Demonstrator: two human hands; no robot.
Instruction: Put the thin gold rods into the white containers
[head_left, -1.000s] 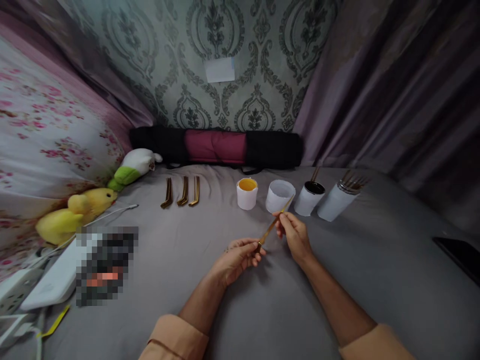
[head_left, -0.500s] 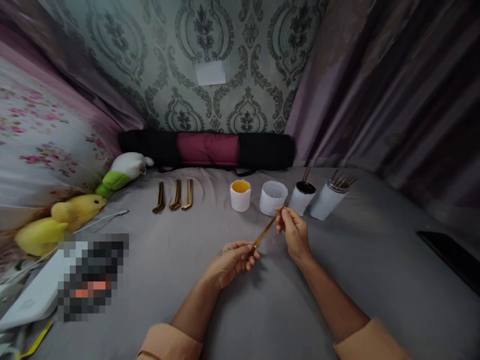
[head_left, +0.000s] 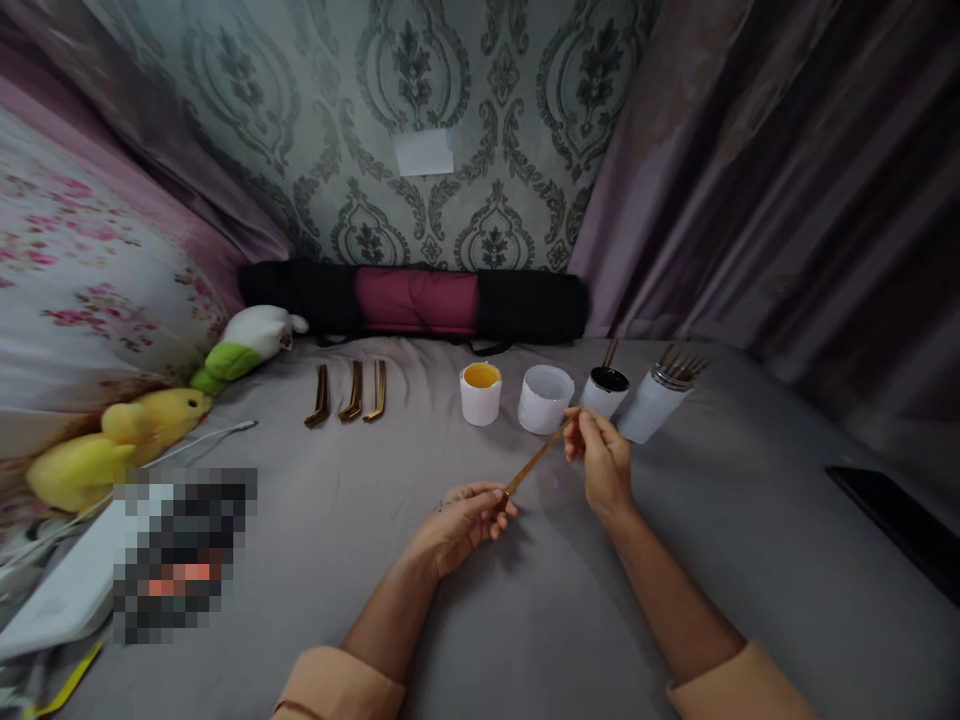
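Observation:
A slim gold metal straw [head_left: 537, 460] runs slantwise between my two hands above the grey sheet. My left hand [head_left: 465, 525] is closed on its near end, thumb on top, and hides that end. With thumb and fingertips, my right hand [head_left: 602, 452] pinches the upper far end. Just beyond are a white cup with yellow inside [head_left: 480, 402], an open white tub [head_left: 545, 408] and a white can with a dark opening [head_left: 602, 400] with two thin sticks at it. Farther right, a white can [head_left: 651, 408] leans, with several thin brown sticks at its mouth.
Bent gold straws lie in three groups [head_left: 356, 392] at the left. A black and maroon rolled bag [head_left: 416, 300] lies along the wall. Plush toys [head_left: 157, 425], a white cable and a white device [head_left: 75, 575] are at far left; a black flat object [head_left: 892, 525] is at far right.
My right hand has shifted slightly right, toward the straw's far end. My left hand keeps its grip almost in place. The view has tilted slightly.

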